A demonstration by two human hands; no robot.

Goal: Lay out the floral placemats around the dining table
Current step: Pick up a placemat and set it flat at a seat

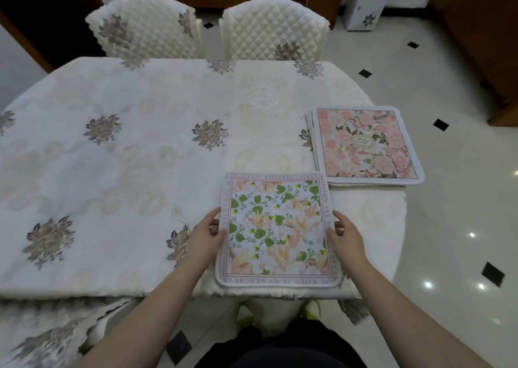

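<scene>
Cloth-covered dining table (140, 143), two chairs (207, 23) behind. Left hand (206, 233) and right hand (346, 234) pinch green-leaf placemat (277, 227) at table's near edge. Pink placemat stack (367, 143) beside it.

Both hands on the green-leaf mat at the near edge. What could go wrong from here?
1. The green-leaf placemat, held by the left hand and right hand, has its near edge about level with the table edge; it may hang over and slip off.
2. The stack of placemats sits at the table's right edge and seems to overhang it; a nudge could drop it.
3. Sliding the mat might bunch the tablecloth.
</scene>
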